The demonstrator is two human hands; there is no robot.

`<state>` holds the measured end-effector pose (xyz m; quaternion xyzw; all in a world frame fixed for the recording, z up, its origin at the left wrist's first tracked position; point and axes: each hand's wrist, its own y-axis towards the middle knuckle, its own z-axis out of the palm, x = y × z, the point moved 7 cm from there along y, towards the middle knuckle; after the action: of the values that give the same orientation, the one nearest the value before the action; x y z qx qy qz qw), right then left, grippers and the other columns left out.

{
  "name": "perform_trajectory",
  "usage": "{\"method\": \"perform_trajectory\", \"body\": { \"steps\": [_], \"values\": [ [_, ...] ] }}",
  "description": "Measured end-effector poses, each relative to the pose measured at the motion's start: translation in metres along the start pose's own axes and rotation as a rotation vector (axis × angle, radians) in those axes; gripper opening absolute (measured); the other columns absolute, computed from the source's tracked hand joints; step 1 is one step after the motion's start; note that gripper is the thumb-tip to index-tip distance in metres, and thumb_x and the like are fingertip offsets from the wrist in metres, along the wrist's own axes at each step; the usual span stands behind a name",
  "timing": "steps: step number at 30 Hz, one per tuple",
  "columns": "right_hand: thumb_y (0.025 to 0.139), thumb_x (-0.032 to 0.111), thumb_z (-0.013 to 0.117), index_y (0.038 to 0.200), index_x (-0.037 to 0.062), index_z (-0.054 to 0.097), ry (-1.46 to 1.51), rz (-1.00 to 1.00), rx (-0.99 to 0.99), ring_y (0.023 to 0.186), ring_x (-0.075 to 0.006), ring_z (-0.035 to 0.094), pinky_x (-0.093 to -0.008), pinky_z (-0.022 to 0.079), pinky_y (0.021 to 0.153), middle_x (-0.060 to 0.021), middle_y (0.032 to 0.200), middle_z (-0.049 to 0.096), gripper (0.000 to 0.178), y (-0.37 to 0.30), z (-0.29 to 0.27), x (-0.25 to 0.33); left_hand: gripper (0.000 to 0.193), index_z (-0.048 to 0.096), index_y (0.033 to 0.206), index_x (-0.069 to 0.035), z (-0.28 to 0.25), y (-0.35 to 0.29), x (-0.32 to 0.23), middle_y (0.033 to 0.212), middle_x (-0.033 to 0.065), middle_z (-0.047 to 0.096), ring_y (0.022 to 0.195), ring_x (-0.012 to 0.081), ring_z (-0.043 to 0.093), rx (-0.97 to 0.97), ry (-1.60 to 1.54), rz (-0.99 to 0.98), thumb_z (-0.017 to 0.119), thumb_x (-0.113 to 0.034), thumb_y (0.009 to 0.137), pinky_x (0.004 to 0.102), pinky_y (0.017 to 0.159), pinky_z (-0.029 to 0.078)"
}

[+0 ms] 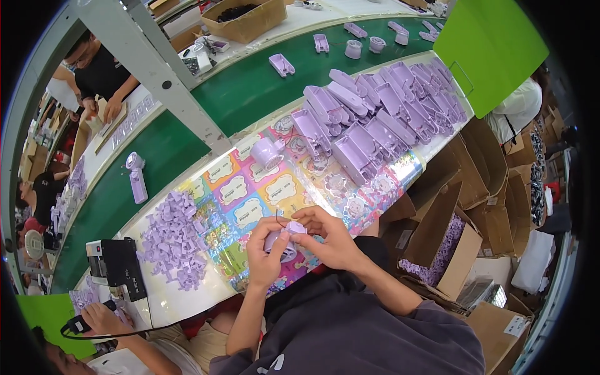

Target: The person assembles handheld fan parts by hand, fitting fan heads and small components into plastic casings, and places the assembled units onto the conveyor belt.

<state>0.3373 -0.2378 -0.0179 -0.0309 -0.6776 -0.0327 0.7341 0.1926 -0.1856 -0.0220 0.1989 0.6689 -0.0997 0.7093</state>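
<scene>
Close in front of me, both hands hold one lilac plastic housing with a rounded body. A thin dark wire sticks up at its far side. My left hand is closed around the housing's left side, with its thumb on top. My right hand grips the right side, its thumb and fingers pressed to the upper part. The fingers partly hide the housing. Beneath lies a colourful printed sheet. Beyond my hands, on that sheet, rests a lilac round cup-like part.
Small lilac pieces are heaped at left; long lilac shells with wires are piled at right. Behind runs a green conveyor carrying lilac parts. A grey metal post rises at left. A co-worker's hand holds a black tool. Cardboard boxes stand right.
</scene>
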Motion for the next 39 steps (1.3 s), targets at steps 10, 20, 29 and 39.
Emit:
{"method": "perform_trajectory", "body": {
  "steps": [10, 20, 29, 39],
  "values": [
    [0.099, 0.009, 0.068, 0.126, 0.0003, 0.06, 0.259, -0.086, 0.042, 0.095, -0.0079, 0.058, -0.026, 0.049, 0.083, -0.0025, 0.109, 0.062, 0.029, -0.007, -0.021, -0.007, 0.011, 0.064, 0.094, 0.003, 0.025, 0.015, -0.005, 0.103, 0.0125, 0.065, 0.097, 0.0209, 0.062, 0.136, -0.053, 0.054, 0.07, -0.006, 0.091, 0.0319, 0.088, 0.047],
    [0.1, 0.016, 0.064, 0.117, -0.0037, 0.068, -0.156, 0.048, -0.271, 0.074, -0.009, 0.062, -0.0261, 0.048, 0.066, -0.0042, 0.083, 0.069, 0.026, 0.015, -0.09, -0.041, 0.027, 0.073, 0.108, -0.008, 0.068, 0.16, -0.048, 0.124, 0.0178, 0.06, 0.118, 0.0352, 0.058, 0.129, 0.717, 0.495, 0.063, 0.0, 0.085, 0.0439, 0.101, 0.046],
    [0.087, 0.026, 0.077, 0.115, 0.0005, 0.067, -0.843, -0.403, -0.486, 0.112, -0.0361, 0.057, -0.0452, 0.048, 0.094, -0.0179, 0.121, 0.061, 0.039, -0.005, -0.066, 0.021, 0.027, 0.077, 0.097, -0.014, 0.078, 0.23, -0.006, 0.143, 0.0161, 0.052, 0.13, 0.036, 0.052, 0.477, 1.235, 0.599, 0.07, 0.002, 0.076, 0.044, 0.106, 0.044],
    [0.082, 0.025, 0.082, 0.117, 0.0021, 0.065, -0.92, -0.343, -0.346, 0.113, -0.0367, 0.056, -0.045, 0.049, 0.094, -0.0166, 0.121, 0.06, 0.045, -0.005, -0.038, 0.026, 0.014, 0.074, 0.089, -0.004, 0.039, 0.21, -0.08, 0.134, 0.0147, 0.06, 0.122, 0.0351, 0.057, 0.32, 1.077, 0.706, 0.077, -0.007, 0.076, 0.0451, 0.102, 0.046]
  ]
}}
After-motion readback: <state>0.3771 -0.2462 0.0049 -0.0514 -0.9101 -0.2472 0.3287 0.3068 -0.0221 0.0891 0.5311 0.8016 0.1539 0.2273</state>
